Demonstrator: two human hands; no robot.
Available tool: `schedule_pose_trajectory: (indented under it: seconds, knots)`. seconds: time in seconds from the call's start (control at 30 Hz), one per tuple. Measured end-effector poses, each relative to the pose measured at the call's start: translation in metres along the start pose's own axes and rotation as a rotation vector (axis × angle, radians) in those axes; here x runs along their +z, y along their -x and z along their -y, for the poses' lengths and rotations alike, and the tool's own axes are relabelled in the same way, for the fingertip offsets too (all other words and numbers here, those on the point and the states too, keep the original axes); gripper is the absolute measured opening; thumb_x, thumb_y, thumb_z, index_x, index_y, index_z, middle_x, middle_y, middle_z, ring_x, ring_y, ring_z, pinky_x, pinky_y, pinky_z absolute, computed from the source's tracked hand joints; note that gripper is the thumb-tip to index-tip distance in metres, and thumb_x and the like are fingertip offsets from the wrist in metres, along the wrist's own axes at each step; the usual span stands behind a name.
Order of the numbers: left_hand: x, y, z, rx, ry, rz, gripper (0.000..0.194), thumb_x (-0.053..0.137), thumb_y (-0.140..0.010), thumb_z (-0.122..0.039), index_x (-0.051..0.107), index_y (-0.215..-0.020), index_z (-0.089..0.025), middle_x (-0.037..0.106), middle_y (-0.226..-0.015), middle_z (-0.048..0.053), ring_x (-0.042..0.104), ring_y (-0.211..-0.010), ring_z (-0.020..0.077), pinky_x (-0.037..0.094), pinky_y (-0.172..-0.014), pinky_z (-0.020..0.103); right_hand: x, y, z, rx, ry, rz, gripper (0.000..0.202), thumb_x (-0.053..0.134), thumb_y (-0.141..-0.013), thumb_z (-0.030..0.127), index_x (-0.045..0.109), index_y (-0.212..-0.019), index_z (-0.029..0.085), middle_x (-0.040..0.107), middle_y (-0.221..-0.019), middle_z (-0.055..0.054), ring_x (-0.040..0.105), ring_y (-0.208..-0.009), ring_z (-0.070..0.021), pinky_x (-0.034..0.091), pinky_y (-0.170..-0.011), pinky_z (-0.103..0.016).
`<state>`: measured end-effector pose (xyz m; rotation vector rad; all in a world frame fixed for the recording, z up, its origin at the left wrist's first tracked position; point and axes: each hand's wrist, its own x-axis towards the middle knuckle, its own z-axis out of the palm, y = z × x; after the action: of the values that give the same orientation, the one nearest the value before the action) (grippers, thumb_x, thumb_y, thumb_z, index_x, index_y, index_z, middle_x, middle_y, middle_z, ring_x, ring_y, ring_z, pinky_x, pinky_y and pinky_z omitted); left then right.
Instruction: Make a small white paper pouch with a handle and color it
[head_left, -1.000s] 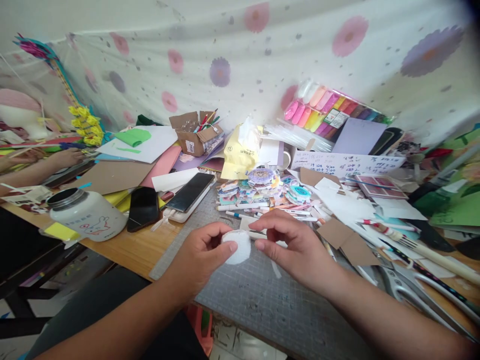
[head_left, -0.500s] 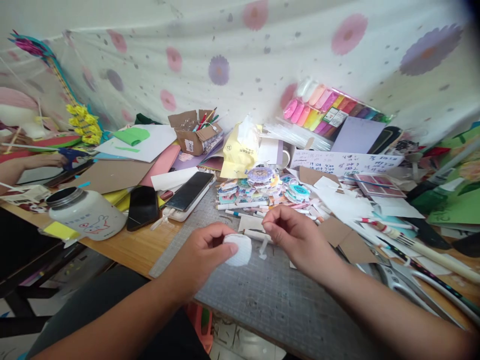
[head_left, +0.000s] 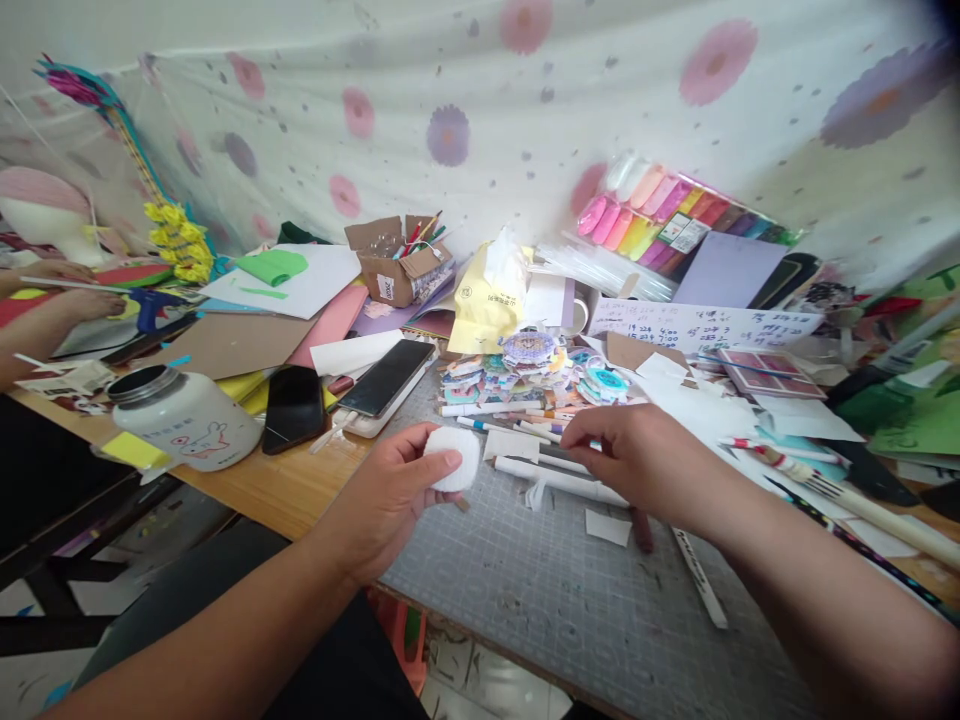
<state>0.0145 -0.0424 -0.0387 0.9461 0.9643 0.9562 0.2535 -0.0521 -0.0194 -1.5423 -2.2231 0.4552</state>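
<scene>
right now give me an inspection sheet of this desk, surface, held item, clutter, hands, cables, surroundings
surface: grey cutting mat on a wooden table
held item: white rounded pad
clutter: markers, a paper scrap and a pile of cut-outs
hands: left hand grips the pad; right hand hovers over the mat, fingertips partly hidden
cables: none identifiable
surroundings: flowered sheet behind; another person's hand far left
</scene>
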Motion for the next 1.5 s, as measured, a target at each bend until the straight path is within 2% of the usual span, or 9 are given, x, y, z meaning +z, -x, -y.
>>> schedule_pose_trajectory:
  seconds: [0.17, 0.37, 0.6, 0.97, 1.07, 1.2, 1.3, 1.4, 1.5]
  knots:
    - [0.002, 0.001, 0.001, 0.004, -0.019, -0.008, 0.005, 0.068, -0.073, -0.022, 0.069, -0.077, -0.02, 0.063, -0.077, -0.001, 0.055, -0.068, 0.0127, 0.048, -0.06, 0.023, -0.007, 0.0, -0.011, -0.12, -0.048, -0.104, 0.028, 0.057, -0.076, 0.014, 0.071, -0.094, 0.029, 0.061, -0.115, -0.004, 0.064, -0.076, -0.0186, 0.047, -0.07, -0.033]
    - [0.007, 0.003, 0.008, -0.003, -0.043, 0.04, 0.012, 0.062, -0.08, -0.029, 0.07, -0.083, -0.021, 0.065, -0.086, 0.002, 0.057, -0.079, 0.0164, 0.05, -0.068, 0.026, 0.021, 0.005, 0.022, -0.144, -0.48, -0.215, 0.018, 0.058, -0.08, 0.016, 0.067, -0.094, 0.023, 0.064, -0.088, -0.005, 0.06, -0.077, -0.0179, 0.049, -0.067, -0.03]
    - [0.015, 0.009, 0.011, -0.012, -0.021, 0.098, 0.021, 0.055, -0.085, -0.032, 0.071, -0.091, -0.02, 0.067, -0.093, 0.006, 0.059, -0.086, 0.0191, 0.05, -0.075, 0.03, 0.052, 0.006, 0.032, -0.289, -0.503, -0.333, 0.023, 0.064, -0.077, 0.013, 0.067, -0.098, 0.021, 0.054, -0.09, -0.005, 0.056, -0.082, -0.0167, 0.05, -0.068, -0.03]
    - [0.016, 0.014, 0.011, -0.011, -0.022, 0.139, 0.02, 0.056, -0.085, -0.031, 0.073, -0.084, -0.022, 0.069, -0.084, 0.005, 0.06, -0.081, 0.0199, 0.048, -0.074, 0.029, 0.053, 0.011, 0.035, -0.399, -0.2, -0.412, 0.022, 0.058, -0.082, 0.013, 0.067, -0.1, 0.021, 0.052, -0.088, -0.005, 0.05, -0.074, -0.0153, 0.043, -0.061, -0.027]
    - [0.015, 0.013, 0.011, -0.003, -0.042, 0.138, 0.02, 0.057, -0.084, -0.032, 0.073, -0.084, -0.021, 0.069, -0.081, 0.004, 0.06, -0.079, 0.0195, 0.048, -0.074, 0.029, 0.048, 0.014, 0.036, -0.484, -0.163, -0.35, 0.026, 0.054, -0.072, 0.003, 0.066, -0.087, 0.02, 0.052, -0.091, -0.006, 0.049, -0.078, -0.0173, 0.041, -0.064, -0.029]
    - [0.013, 0.01, 0.009, 0.022, -0.07, 0.075, 0.021, 0.058, -0.083, -0.033, 0.072, -0.079, -0.019, 0.067, -0.075, 0.003, 0.058, -0.075, 0.0176, 0.048, -0.07, 0.027, 0.041, 0.015, 0.034, -0.528, -0.424, -0.238, 0.02, 0.048, -0.057, -0.001, 0.054, -0.063, 0.017, 0.05, -0.082, -0.004, 0.05, -0.076, -0.0164, 0.042, -0.067, -0.03]
    - [0.012, 0.009, 0.009, 0.014, -0.074, 0.056, 0.021, 0.06, -0.081, -0.035, 0.072, -0.082, -0.017, 0.068, -0.076, 0.003, 0.057, -0.075, 0.0171, 0.049, -0.069, 0.027, 0.042, 0.014, 0.033, -0.477, -0.463, -0.271, 0.023, 0.051, -0.064, 0.001, 0.058, -0.079, 0.017, 0.05, -0.087, -0.005, 0.05, -0.081, -0.0181, 0.043, -0.07, -0.032]
    - [0.012, 0.01, 0.009, 0.012, -0.064, 0.083, 0.023, 0.06, -0.082, -0.035, 0.072, -0.087, -0.016, 0.069, -0.08, 0.005, 0.058, -0.077, 0.0178, 0.049, -0.071, 0.029, 0.047, 0.013, 0.034, -0.42, -0.317, -0.25, 0.033, 0.055, -0.077, 0.011, 0.058, -0.108, 0.017, 0.049, -0.095, -0.009, 0.048, -0.089, -0.0215, 0.043, -0.075, -0.036]
    - [0.012, 0.01, 0.009, 0.021, -0.064, 0.097, 0.023, 0.059, -0.083, -0.035, 0.072, -0.087, -0.016, 0.068, -0.078, 0.003, 0.057, -0.075, 0.0166, 0.048, -0.071, 0.028, 0.051, 0.012, 0.035, -0.404, -0.148, -0.213, 0.04, 0.054, -0.079, 0.01, 0.056, -0.117, 0.02, 0.048, -0.098, -0.009, 0.046, -0.089, -0.0227, 0.042, -0.076, -0.038]
